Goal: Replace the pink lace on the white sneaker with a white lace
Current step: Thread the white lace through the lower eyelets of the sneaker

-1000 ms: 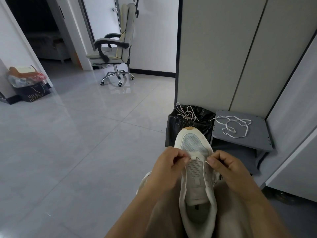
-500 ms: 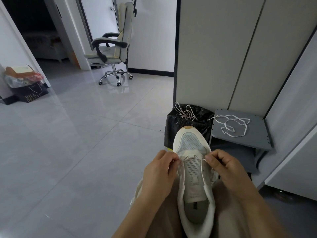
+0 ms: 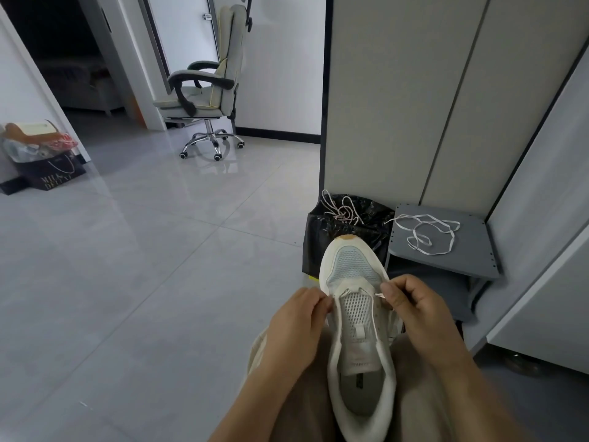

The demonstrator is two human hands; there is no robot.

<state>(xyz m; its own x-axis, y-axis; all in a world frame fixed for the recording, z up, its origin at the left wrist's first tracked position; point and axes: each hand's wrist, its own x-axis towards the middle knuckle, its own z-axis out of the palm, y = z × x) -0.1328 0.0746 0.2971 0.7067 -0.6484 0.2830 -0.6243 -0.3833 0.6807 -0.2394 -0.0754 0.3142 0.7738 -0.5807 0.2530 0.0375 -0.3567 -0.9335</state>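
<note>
Our white sneaker shows its mesh tongue; our left hand and right hand each pinch one end of the lace.

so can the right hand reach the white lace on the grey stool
Probably yes: the white lace lies uncovered on the grey stool, beyond the right hand, nothing between. That hand is pinching a lace end at the sneaker, though.

left hand: seen bare | right hand: seen bare | forearms: shown uncovered down to the near edge | trousers: worn in plain beige cloth over both thighs, a paler fold seen at far left
</note>
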